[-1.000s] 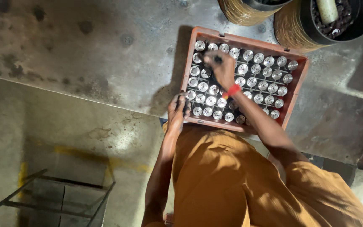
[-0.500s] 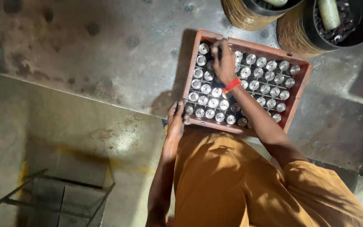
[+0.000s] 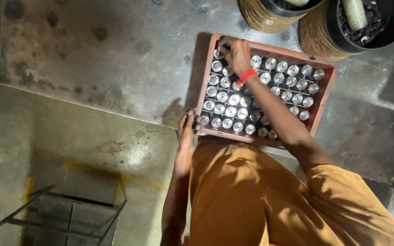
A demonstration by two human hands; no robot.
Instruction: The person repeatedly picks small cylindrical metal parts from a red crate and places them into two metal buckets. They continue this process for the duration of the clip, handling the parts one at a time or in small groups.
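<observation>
A red-brown plastic crate (image 3: 324,98) lies on a grey steel plate, packed with rows of shiny round metal cylinders (image 3: 233,99) standing on end. My right hand (image 3: 235,52), with a red band on the wrist, reaches over the crate to its far left corner. Its fingers are curled down over the cylinders there, and what they hold is hidden. My left hand (image 3: 188,130) grips the near left corner of the crate. My orange clothing fills the lower middle of the view.
The scuffed steel plate (image 3: 96,59) covers a stained concrete floor. Two round black tubs with golden ribbed sides (image 3: 270,18) (image 3: 315,41) stand just beyond the crate at the top right. A dark metal frame (image 3: 60,216) and a faded yellow floor line (image 3: 28,191) lie at the lower left.
My right hand has moved from the middle of the crate to its far left corner. My left hand has stayed on the near left corner.
</observation>
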